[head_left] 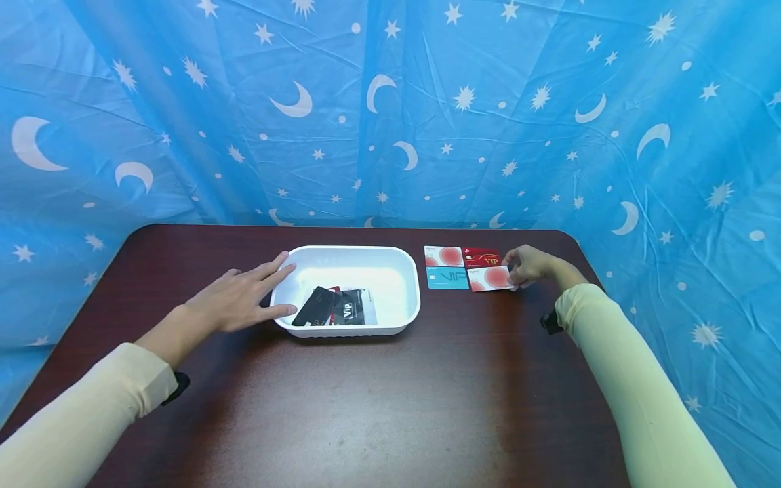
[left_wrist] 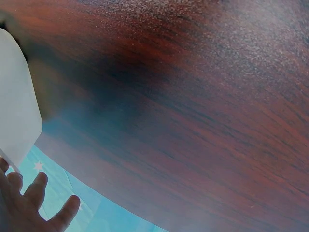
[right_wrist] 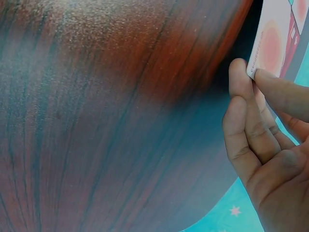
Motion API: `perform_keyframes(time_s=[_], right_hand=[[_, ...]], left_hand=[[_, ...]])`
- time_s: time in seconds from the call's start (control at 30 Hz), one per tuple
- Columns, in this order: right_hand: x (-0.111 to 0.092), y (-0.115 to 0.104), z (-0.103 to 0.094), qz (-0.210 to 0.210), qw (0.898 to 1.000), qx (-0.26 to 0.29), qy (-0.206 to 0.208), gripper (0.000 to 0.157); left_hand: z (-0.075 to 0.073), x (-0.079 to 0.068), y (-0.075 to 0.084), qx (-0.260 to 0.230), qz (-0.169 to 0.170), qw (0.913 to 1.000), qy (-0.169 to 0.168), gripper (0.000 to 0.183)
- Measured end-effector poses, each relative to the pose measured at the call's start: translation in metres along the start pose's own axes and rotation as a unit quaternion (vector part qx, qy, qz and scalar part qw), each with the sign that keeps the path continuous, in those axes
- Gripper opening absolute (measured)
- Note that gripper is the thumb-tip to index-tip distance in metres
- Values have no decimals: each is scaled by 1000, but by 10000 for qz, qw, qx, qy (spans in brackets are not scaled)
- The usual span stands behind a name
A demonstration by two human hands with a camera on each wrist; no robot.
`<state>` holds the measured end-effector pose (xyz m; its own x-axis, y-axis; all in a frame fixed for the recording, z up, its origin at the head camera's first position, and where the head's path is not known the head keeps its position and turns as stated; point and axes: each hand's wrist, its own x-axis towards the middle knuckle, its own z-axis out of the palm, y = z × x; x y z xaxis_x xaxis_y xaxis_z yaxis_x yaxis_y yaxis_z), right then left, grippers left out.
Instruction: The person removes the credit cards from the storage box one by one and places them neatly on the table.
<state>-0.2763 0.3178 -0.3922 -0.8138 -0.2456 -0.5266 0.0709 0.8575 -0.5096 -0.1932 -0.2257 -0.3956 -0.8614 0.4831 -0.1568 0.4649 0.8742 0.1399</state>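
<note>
My right hand (head_left: pixel 529 264) pinches the right end of a white card with pale red circles (head_left: pixel 490 278); the right wrist view shows thumb and fingertips on the corner of that card (right_wrist: pixel 268 48). This card sits at the lower right of a two-by-two group. Beside it lies a blue VIP card (head_left: pixel 447 278), above it a red VIP card (head_left: pixel 482 257), and diagonally a similar white card (head_left: pixel 444 256). My left hand (head_left: pixel 241 296) has its fingers extended at the left rim of a white plastic basin (head_left: pixel 390 271).
Inside the basin, black cards (head_left: pixel 314 308) lie overlapping at the front left, with bits of red and pale cards among them. The dark wooden table (head_left: pixel 378 400) has rounded far corners. A blue curtain (head_left: pixel 390 122) with moons and stars hangs behind it.
</note>
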Motion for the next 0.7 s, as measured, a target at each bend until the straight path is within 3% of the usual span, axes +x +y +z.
perform_keyframes(time_s=[0.7], right_hand=[[1,1,1,135,9999,-90,43,35]], left_hand=[[0,0,0,-16,38,10000,41,90]])
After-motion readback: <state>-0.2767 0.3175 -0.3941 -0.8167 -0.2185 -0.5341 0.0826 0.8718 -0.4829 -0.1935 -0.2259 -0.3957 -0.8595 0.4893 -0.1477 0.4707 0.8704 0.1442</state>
